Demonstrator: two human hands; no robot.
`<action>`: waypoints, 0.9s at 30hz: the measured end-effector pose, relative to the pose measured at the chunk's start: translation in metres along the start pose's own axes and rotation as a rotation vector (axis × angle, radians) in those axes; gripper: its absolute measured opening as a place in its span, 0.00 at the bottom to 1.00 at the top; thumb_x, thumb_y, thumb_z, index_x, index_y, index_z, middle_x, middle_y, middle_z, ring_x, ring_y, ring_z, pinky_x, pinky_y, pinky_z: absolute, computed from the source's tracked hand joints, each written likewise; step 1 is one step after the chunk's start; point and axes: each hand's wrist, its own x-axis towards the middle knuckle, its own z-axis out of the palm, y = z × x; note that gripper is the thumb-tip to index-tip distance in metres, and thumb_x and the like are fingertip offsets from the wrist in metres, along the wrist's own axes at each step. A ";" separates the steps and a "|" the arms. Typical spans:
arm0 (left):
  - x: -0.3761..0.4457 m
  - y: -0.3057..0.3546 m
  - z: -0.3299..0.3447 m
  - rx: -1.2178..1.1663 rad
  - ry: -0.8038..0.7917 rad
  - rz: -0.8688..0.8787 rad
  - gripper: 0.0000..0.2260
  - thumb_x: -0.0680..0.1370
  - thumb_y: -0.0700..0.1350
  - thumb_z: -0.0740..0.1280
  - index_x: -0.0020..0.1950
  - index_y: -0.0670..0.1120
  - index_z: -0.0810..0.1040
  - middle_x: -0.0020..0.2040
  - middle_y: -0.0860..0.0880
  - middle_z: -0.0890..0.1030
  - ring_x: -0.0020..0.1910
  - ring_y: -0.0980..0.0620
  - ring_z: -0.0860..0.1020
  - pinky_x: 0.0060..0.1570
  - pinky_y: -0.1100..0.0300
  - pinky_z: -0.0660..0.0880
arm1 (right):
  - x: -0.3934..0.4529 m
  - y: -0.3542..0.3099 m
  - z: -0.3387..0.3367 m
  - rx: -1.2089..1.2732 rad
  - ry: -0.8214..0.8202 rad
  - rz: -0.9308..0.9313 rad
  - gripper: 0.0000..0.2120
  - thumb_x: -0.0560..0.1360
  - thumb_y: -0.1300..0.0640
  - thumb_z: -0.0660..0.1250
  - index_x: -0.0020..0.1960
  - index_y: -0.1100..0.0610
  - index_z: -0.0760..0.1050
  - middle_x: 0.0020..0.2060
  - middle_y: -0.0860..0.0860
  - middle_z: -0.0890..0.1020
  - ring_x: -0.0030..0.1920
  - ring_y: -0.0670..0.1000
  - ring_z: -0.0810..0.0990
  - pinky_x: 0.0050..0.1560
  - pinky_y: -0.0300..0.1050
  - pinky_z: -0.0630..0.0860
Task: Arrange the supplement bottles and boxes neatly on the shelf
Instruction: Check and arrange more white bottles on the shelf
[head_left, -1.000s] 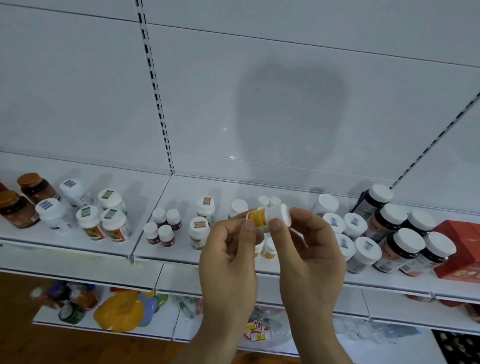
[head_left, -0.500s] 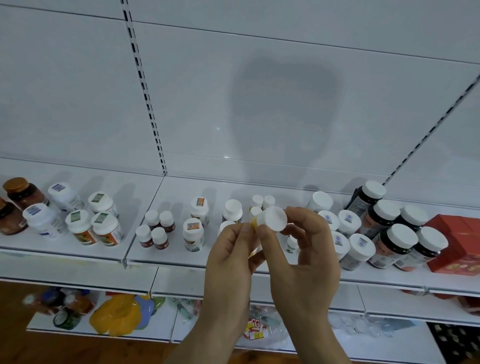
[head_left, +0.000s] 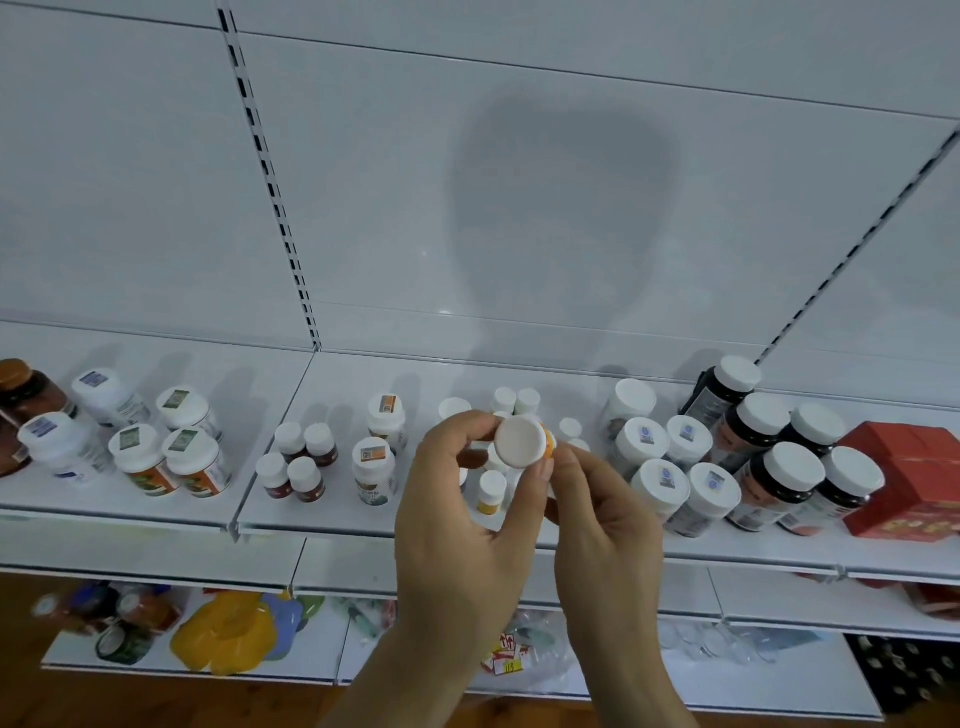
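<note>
Shelf (head_left: 363, 519) first: we see bottles grouped along it, with a yellow-labelled small one (head_left: 491, 492) just behind our hands. Our left hand (head_left: 462, 525) and right hand (head_left: 605, 519) both pinch the small bottle (head_left: 521, 443) in front of that cluster, cap toward us, long axis pointing shelfward, fingers curled.
</note>
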 end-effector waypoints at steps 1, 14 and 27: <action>0.000 -0.001 0.000 0.018 -0.005 0.028 0.18 0.74 0.57 0.71 0.61 0.58 0.71 0.54 0.68 0.75 0.54 0.59 0.78 0.52 0.73 0.72 | 0.000 0.000 -0.001 -0.009 -0.019 0.004 0.11 0.82 0.57 0.65 0.49 0.48 0.86 0.46 0.48 0.87 0.47 0.49 0.85 0.48 0.44 0.83; -0.001 -0.030 0.003 0.152 -0.096 0.230 0.18 0.77 0.49 0.71 0.64 0.43 0.77 0.58 0.48 0.80 0.57 0.53 0.78 0.56 0.63 0.77 | 0.019 0.000 -0.018 0.010 -0.080 0.064 0.11 0.81 0.60 0.65 0.49 0.51 0.86 0.43 0.51 0.87 0.46 0.52 0.85 0.45 0.45 0.82; -0.008 -0.052 0.015 0.287 -0.382 -0.226 0.23 0.73 0.61 0.64 0.66 0.55 0.74 0.63 0.58 0.79 0.57 0.58 0.75 0.59 0.64 0.68 | 0.065 -0.013 -0.038 -0.910 -0.313 -0.502 0.02 0.72 0.52 0.77 0.41 0.49 0.85 0.34 0.40 0.83 0.38 0.44 0.79 0.39 0.40 0.77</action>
